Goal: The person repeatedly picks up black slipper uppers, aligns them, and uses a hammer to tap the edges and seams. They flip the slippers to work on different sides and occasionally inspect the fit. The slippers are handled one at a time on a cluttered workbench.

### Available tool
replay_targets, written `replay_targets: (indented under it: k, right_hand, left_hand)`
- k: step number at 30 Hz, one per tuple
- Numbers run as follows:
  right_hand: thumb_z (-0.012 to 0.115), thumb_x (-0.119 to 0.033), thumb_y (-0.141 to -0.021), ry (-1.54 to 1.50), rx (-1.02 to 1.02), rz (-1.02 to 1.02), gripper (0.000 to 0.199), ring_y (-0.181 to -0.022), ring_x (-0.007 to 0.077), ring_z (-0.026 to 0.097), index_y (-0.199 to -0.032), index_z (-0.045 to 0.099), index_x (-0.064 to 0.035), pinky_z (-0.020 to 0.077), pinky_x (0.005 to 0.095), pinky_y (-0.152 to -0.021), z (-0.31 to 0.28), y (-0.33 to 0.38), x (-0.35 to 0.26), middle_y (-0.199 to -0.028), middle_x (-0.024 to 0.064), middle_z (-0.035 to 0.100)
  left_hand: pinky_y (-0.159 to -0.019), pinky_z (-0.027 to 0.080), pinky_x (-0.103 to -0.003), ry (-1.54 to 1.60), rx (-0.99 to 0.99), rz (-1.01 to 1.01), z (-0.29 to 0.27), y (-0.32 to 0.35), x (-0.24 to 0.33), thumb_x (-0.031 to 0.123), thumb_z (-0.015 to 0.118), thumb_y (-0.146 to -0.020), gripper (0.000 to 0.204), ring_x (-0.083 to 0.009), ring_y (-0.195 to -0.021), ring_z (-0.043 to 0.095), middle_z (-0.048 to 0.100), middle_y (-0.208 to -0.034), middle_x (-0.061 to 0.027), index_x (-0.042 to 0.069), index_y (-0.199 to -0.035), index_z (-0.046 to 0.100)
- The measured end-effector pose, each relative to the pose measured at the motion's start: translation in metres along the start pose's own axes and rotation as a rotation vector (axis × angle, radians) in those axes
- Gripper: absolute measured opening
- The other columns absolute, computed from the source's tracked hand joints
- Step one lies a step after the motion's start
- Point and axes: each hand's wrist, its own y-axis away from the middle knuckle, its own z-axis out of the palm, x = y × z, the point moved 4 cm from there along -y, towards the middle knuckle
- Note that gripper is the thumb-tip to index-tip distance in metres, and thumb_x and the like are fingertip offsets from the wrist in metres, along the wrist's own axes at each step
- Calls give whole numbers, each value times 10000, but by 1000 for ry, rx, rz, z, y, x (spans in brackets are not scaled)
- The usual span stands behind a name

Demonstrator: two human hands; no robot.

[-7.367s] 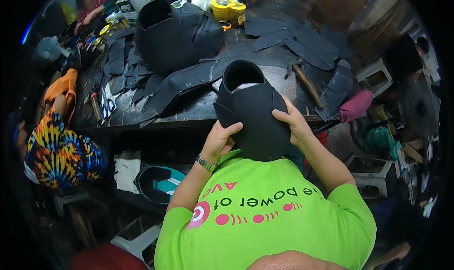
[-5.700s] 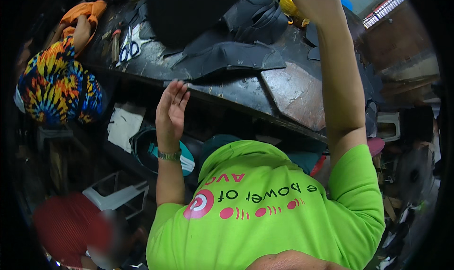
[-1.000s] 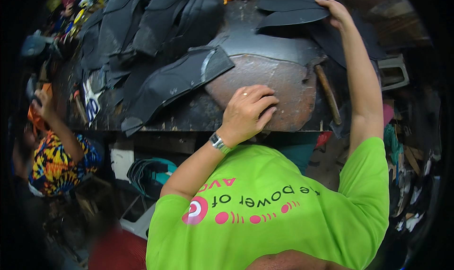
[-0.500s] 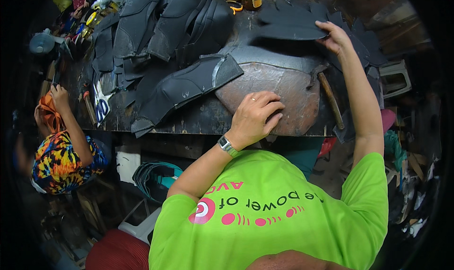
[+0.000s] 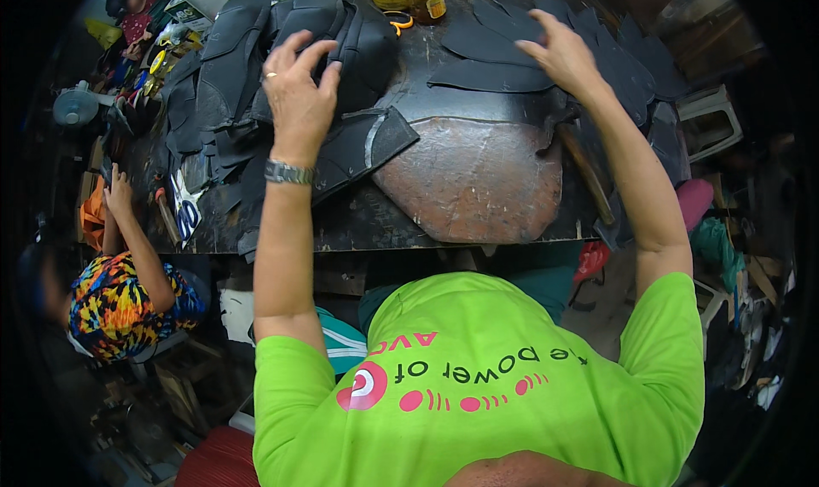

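Our left hand [image 5: 300, 104] has moved to upper left, fingers spread; right hand [image 5: 565, 58], upper right, loosely parted; we might scatter overlapping black panels [image 5: 490, 45] through careless sweep

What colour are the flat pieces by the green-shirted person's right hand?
The pieces are black, seen best in the head view.

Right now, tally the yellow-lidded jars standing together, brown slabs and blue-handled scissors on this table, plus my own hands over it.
Yellow-lidded jars: 2
Brown slab: 1
Blue-handled scissors: 1
Your left hand and right hand: 2
Total: 6
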Motion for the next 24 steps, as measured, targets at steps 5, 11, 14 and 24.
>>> replay_targets:
  k: [5, 11, 14, 24]
  right_hand:
    - [778, -313, -861, -1254, -620, 186, 836, -1179, 290, 603, -1492, 352, 31, 565, 382, -902, 60, -5, -86, -1314, 234, 571]
    - [848, -182, -769, -1666, -641, 605, 767, -1256, 347, 525, -1373, 426, 32, 461, 502, -1017, 128, -23, -148, -1379, 219, 491]
    - [845, -169, -773, -1754, -594, 693, 572, -1160, 304, 574, -1244, 569, 4, 455, 468, -996, 145, -30, -152, -1260, 178, 612]
    - [838, -145, -797, -1855, -647, 670, 305, -753, 103, 598, -1023, 644, -82, 391, 255, -604, 141, -30, -160, -925, 28, 692]
  left_hand:
    - [-1086, 275, -510, -424, -125, -20, 23, 2, -32, 208, 734, -831, 425, -303, -1417, 332, 466, -1468, -38, 280, -1245, 666]
    - [-1108, 272, -516, -381, -75, 16, 27, 12, -44, 173, 711, -855, 502, -276, -1437, 331, 436, -1509, -33, 325, -1324, 615]
    - [-1117, 272, -512, -372, -96, 2, 26, 13, -49, 163, 717, -858, 526, -271, -1445, 326, 431, -1520, -29, 338, -1342, 607]
    - [-1099, 283, -492, -320, -57, 20, 27, 13, -51, 114, 762, -790, 567, -265, -1416, 360, 460, -1477, -26, 328, -1298, 632]
